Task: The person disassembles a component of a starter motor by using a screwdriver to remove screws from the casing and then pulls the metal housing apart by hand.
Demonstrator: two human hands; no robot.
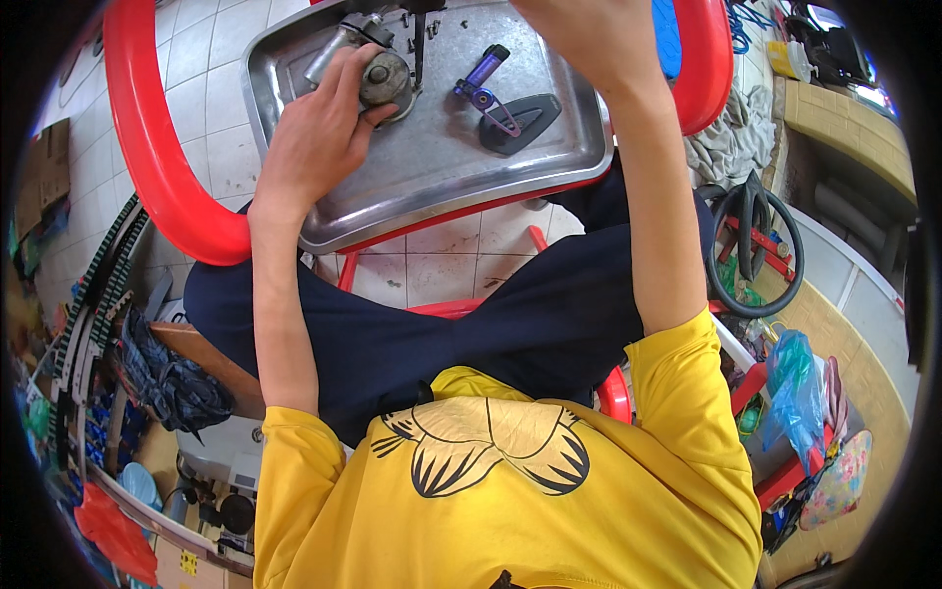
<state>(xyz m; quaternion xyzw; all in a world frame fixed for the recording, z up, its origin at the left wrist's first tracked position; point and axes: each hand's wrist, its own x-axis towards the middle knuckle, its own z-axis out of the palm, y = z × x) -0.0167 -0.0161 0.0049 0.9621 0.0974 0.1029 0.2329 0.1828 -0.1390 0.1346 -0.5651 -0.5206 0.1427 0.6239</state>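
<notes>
My left hand (319, 133) is closed around a dull grey metal part with a round cap (385, 79), thumb on its near side and fingers over its left. It looks like a small motor housing, and a silvery cylindrical section (337, 49) shows beyond my fingers. The part rests at the far left of a shallow metal tray (442, 187). My right hand (589, 34) reaches past the tray's far right, its fingers cut off by the upper edge. Between the hands lies a black oval mirror-like piece (520, 123) with a purple clamp and arm (481, 79).
Several small screws (432, 29) lie near the tray's far edge, by a thin dark rod (419, 54). A red plastic chair's arms curve at left (162, 147) and right (706, 69). Black tubing (785, 265) hangs at the right, beside a blue plastic bag (793, 383).
</notes>
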